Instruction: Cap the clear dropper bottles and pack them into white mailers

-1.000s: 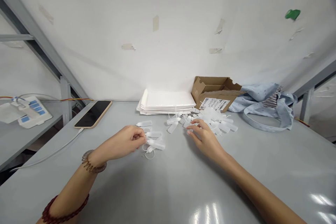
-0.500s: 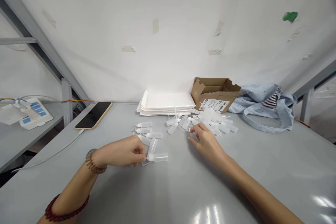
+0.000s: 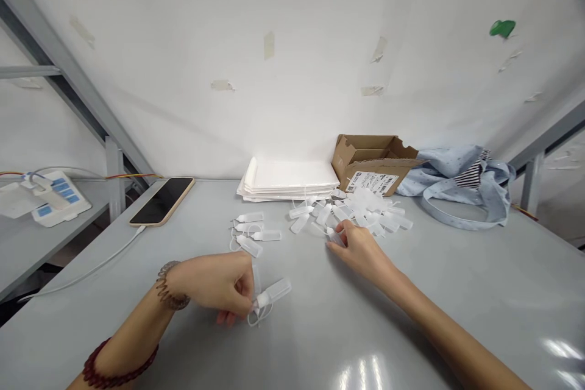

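Note:
My left hand is pinched closed at the tip of a small clear plastic squeeze bottle, whose thin cap strap loops below. A second bottle shows partly behind the fingers; whether it is held too, I cannot tell. Above that hand, several similar bottles lie in a loose group. My right hand has its thumb and fingers closed around another small bottle at the near edge of a heap of bottles.
Behind the bottles is a stack of white sheets or envelopes. An open cardboard box stands beside it, and light blue cloth lies to the right. At left, a phone is plugged into a white cable.
My left hand has drawn toward me, carrying the bottle away from the loose group and tilting it. My right hand has barely shifted; the bottle in its fingers now shows more.

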A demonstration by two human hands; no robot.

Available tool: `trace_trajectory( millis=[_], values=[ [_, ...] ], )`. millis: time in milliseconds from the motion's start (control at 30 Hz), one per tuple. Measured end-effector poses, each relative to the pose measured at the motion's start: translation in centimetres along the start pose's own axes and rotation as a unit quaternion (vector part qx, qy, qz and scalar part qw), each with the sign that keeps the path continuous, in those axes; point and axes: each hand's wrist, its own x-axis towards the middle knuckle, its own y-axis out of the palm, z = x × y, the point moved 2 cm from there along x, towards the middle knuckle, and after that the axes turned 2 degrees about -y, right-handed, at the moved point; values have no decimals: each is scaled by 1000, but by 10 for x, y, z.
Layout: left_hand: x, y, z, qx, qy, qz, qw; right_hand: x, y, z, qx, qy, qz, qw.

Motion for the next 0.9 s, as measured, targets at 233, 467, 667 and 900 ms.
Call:
trace_trajectory(
  millis=[233,467,667,900],
  values=[
    [2,-3,3,31,-8,-41,999,0,-2,2,-8,-2,11,1000],
    [2,-13,0,68,37,-167,983,-1,-3,4,-3,-8,13,1000],
    [-1,-16,-2,35,50,-180,982,-2,-3,5,2,-13,13,1000],
    [-1,-3,-2,0,22,-73,997,-2,-5,6,-1,-13,16,1000]
  ],
)
